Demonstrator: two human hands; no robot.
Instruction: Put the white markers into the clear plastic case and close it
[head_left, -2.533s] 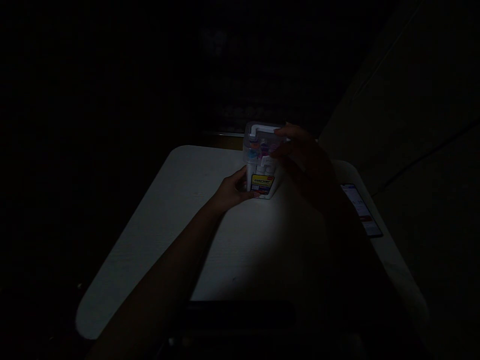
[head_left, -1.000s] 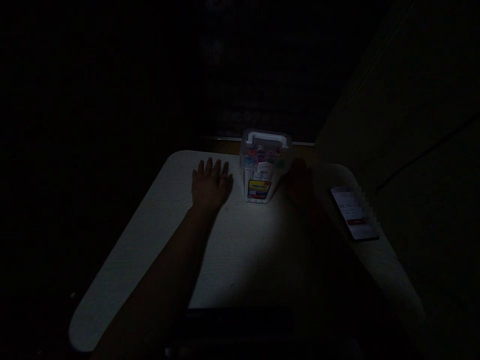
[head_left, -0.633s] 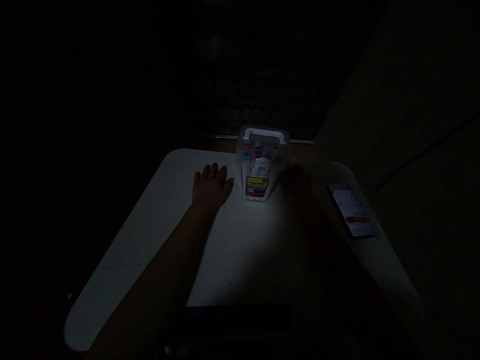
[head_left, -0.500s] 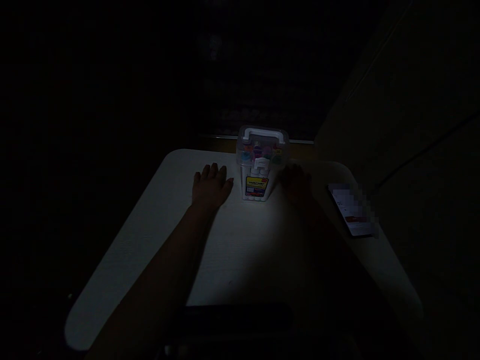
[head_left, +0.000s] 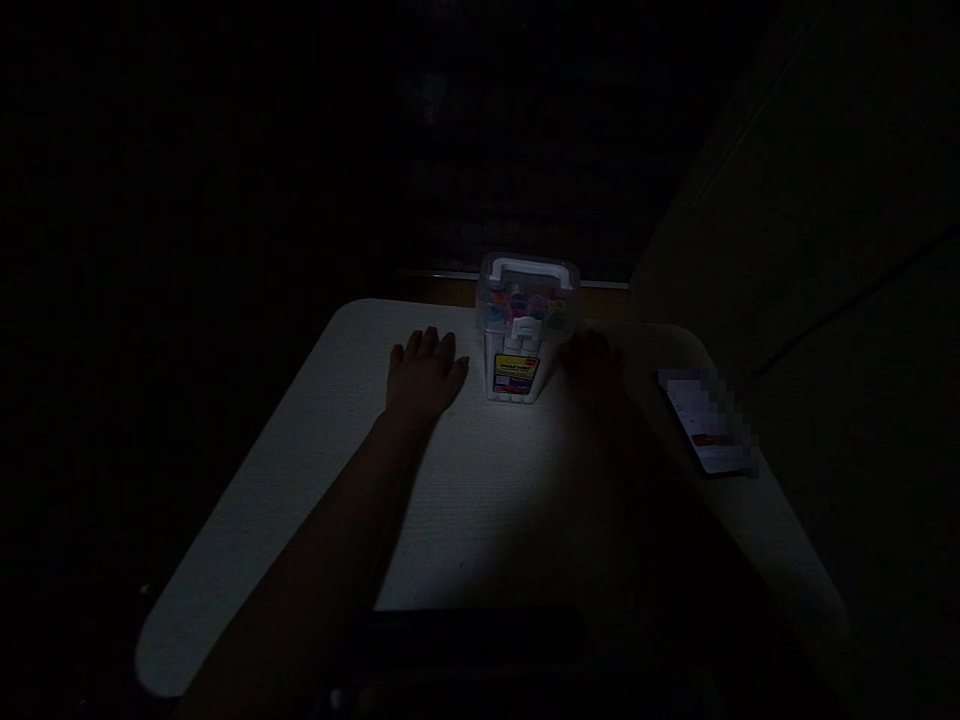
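Note:
A clear plastic marker box [head_left: 517,330] stands upright near the far edge of the table, its lid on and its white carry handle on top. Coloured marker ends show through the lid, and a yellow and dark label faces me. Left of the box, my left hand [head_left: 426,375] lies flat on the table with its fingers apart, not touching it. My right hand [head_left: 594,368] rests to the right of the box in deep shadow. Its fingers look stretched out on the tabletop, and it seems to hold nothing.
The white table [head_left: 300,480] has rounded corners and fades into darkness around its edges. A phone [head_left: 701,425] with a lit, partly blurred screen lies near the right edge. A dark bar [head_left: 472,635] crosses the near edge. A cable runs along the right side.
Both hands were on the marker box, the left at its side and the right at its lid. They have let go and come down onto the table on either side, staying still since.

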